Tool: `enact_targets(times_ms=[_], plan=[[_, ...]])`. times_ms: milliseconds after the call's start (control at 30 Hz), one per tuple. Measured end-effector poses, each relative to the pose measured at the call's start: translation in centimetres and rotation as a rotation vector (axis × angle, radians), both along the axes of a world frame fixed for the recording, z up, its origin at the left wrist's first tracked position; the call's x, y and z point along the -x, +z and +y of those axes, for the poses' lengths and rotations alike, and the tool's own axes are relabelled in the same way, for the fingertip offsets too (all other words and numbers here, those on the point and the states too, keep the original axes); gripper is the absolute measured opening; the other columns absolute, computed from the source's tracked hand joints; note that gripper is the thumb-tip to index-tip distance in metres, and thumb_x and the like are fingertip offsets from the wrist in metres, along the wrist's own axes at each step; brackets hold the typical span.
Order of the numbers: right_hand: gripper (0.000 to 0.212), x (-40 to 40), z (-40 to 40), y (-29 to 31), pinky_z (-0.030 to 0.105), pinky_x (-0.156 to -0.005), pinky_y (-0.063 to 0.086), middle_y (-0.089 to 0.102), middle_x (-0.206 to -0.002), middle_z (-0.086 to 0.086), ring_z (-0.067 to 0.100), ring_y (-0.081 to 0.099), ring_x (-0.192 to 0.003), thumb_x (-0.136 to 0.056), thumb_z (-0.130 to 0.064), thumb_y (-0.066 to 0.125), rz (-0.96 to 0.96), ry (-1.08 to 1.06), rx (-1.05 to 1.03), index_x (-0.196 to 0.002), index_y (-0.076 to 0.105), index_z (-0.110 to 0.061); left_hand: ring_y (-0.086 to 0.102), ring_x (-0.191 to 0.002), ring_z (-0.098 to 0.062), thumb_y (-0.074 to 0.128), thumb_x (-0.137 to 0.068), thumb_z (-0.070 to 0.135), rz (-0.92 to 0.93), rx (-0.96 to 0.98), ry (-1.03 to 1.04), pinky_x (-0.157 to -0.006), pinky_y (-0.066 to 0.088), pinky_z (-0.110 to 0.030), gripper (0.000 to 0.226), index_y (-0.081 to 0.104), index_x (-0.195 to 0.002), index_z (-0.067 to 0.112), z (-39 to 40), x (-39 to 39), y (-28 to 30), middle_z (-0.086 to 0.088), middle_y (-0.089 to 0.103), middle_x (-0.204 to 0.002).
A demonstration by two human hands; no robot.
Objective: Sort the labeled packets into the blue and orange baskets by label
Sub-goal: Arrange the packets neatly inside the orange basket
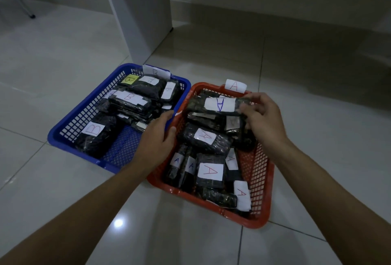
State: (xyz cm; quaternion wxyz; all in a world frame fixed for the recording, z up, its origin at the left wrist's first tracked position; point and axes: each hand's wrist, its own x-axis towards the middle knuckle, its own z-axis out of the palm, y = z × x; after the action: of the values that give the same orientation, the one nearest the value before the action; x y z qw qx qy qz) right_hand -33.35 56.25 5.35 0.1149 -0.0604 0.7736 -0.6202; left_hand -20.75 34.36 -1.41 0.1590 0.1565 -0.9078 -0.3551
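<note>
Hands at two baskets of packets.
Right hand [262, 116] fingers pinch an A packet [218, 105] over the orange basket [260, 171]; left hand [159, 132] fingers curl on its rim, beside the blue basket [69, 129].

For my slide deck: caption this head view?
Right hand places A packet in orange basket; left hand steadies its rim.

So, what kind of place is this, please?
Probably an indoor room in a home or small office, with the work done on the ground. The blue basket and orange basket sit on a glossy tiled floor, and a white furniture panel stands behind them.
</note>
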Motion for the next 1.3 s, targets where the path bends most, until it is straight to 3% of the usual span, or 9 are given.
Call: enact_targets(times_ms=[100,233,400,500,700,867,967,1133,1300], plan=[[0.023,1.3,2.0,1.8,0.016,-0.063,0.051,0.069,-0.101,-0.005,-0.001,0.066,-0.081,-0.099,-0.012,0.052,0.083,0.073,-0.065,-0.11,0.069,-0.023,0.051,-0.114,-0.016,0.051,-0.096,0.018,0.017,0.064,-0.008,-0.095,0.044,-0.033,0.042,0.045,-0.138,0.017,0.7,0.2,0.1,-0.002,0.058,-0.124],[0.033,2.3,4.5,2.6,0.023,-0.076,0.05,0.068,-0.111,-0.01,0.005,0.065,-0.096,-0.103,-0.017,0.043,0.201,0.143,-0.279,-0.103,0.072,-0.031,0.048,-0.122,-0.022,0.053,-0.094,0.018,-0.002,0.098,-0.066,-0.102,0.044,-0.042,0.046,0.044,-0.139,0.014,1.9,1.2,0.1,-0.008,0.055,-0.13],[0.018,1.5,6.0,0.1,0.021,-0.076,0.05,0.066,-0.107,-0.008,0.004,0.061,-0.093,-0.101,-0.018,0.05,0.306,0.163,-0.397,-0.102,0.066,-0.026,0.047,-0.121,-0.023,0.055,-0.093,0.016,-0.033,0.148,-0.109,-0.099,0.044,-0.037,0.047,0.045,-0.138,0.014,3.2,2.1,0.2,-0.007,0.055,-0.13],[0.017,1.5,6.8,-2.1,0.034,-0.086,0.054,0.061,-0.11,-0.002,0.013,0.06,-0.099,-0.101,-0.019,0.05,0.343,0.114,-0.453,-0.111,0.062,-0.025,0.048,-0.121,-0.021,0.057,-0.091,0.014,-0.026,0.181,-0.17,-0.098,0.043,-0.034,0.047,0.046,-0.136,0.018,3.4,2.1,0.0,-0.005,0.056,-0.128],[0.031,2.5,7.3,-3.4,0.04,-0.092,0.044,0.058,-0.116,0.004,0.025,0.049,-0.11,-0.098,-0.023,0.052,0.424,0.15,-0.781,-0.129,0.058,-0.029,0.045,-0.122,-0.02,0.06,-0.089,0.013,-0.018,0.211,-0.204,-0.101,0.039,-0.033,0.047,0.049,-0.135,0.015,4.0,2.2,-0.1,-0.005,0.057,-0.126],[0.035,3.2,6.3,-3.0,0.04,-0.099,0.038,0.048,-0.127,0.003,0.025,0.041,-0.119,-0.098,-0.023,0.053,0.4,0.206,-0.869,-0.132,0.058,-0.032,0.048,-0.124,-0.019,0.058,-0.09,0.021,-0.043,0.252,-0.251,-0.105,0.042,-0.041,0.047,0.047,-0.136,0.019,3.9,2.6,-0.5,-0.002,0.058,-0.129],[0.042,2.9,5.6,-2.3,0.04,-0.1,0.033,0.045,-0.132,0.0,0.023,0.035,-0.124,-0.093,-0.031,0.06,0.547,0.185,-0.948,-0.135,0.054,-0.035,0.047,-0.127,-0.016,0.055,-0.091,0.026,-0.058,0.251,-0.247,-0.105,0.042,-0.042,0.048,0.045,-0.137,0.023,4.0,2.7,-0.6,0.001,0.056,-0.133],[0.084,3.2,3.1,-2.4,0.047,-0.111,0.021,0.034,-0.149,-0.003,0.023,0.024,-0.137,-0.075,-0.044,0.076,0.635,0.523,-1.098,-0.147,0.033,-0.041,0.047,-0.124,-0.018,0.057,-0.09,0.022,-0.042,0.226,-0.251,-0.105,0.042,-0.043,0.047,0.047,-0.136,0.018,3.7,2.8,-0.6,-0.001,0.057,-0.13],[0.082,3.8,1.9,-4.2,0.054,-0.112,0.022,0.036,-0.143,0.0,0.024,0.028,-0.136,-0.076,-0.042,0.078,0.701,0.605,-1.214,-0.145,0.034,-0.04,0.046,-0.126,-0.021,0.061,-0.089,0.013,-0.036,0.229,-0.249,-0.107,0.04,-0.039,0.048,0.051,-0.136,0.015,3.1,1.9,-1.0,-0.004,0.057,-0.129]])
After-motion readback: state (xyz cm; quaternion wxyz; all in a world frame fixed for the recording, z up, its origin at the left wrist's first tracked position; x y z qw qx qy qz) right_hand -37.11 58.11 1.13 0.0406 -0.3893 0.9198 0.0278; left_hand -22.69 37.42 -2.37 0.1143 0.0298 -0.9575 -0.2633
